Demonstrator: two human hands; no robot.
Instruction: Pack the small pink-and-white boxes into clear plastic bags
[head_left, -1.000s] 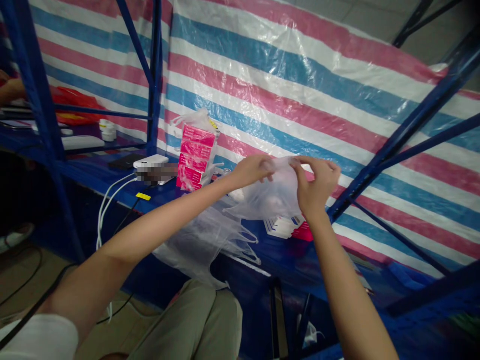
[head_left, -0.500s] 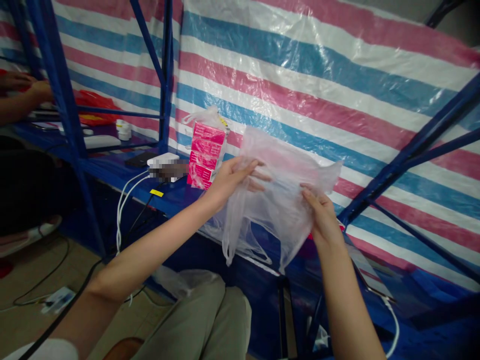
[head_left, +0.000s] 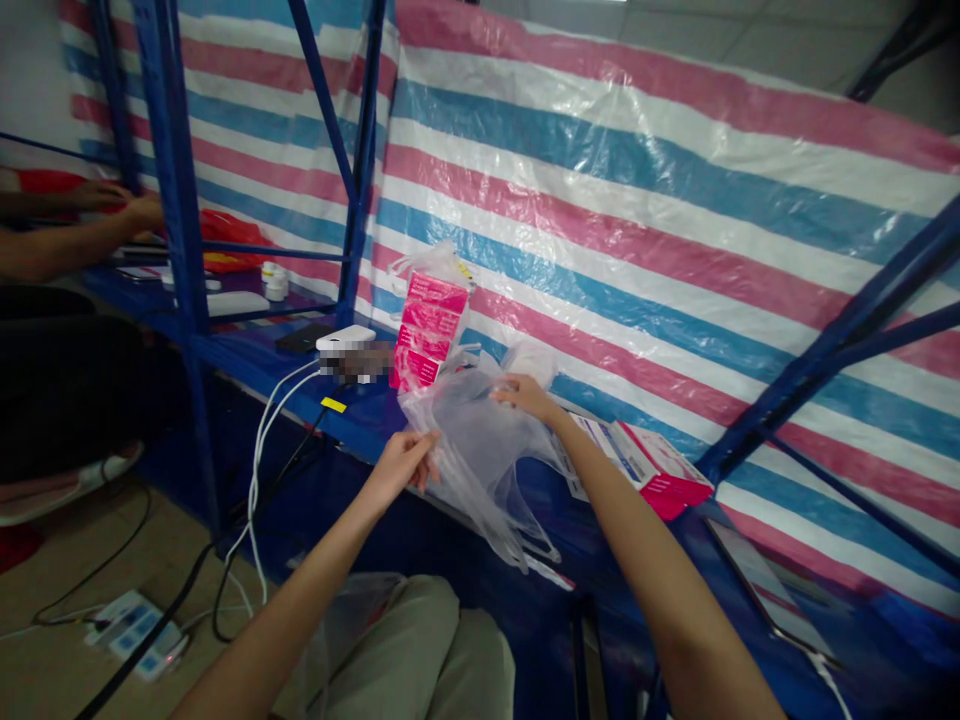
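A clear, thin plastic bag (head_left: 480, 440) with handle loops lies crumpled at the front of the blue shelf, its loops drooping over the edge. My left hand (head_left: 405, 465) pinches the bag's left side, fingers curled. Higher up on the bag, my right hand (head_left: 529, 397) has its thumb and fingers closed on the film. Just behind the bag stands a pink box (head_left: 431, 325), partly covered by clear plastic. Beyond my right forearm lie pink-and-white boxes (head_left: 652, 465), partly hidden by that arm.
The blue shelf (head_left: 300, 385) has a white power bank (head_left: 345, 338) with cables on the left. A tablet (head_left: 772, 585) lies at right. Blue posts (head_left: 176, 180) frame a striped sheet (head_left: 637, 200). A co-worker's hands (head_left: 135, 210) are at far left. A power strip (head_left: 139, 635) sits on the floor.
The bag has come down from in front of the striped sheet to the shelf. Both hands moved lower and left, uncovering the boxes at right. The view has shifted slightly.
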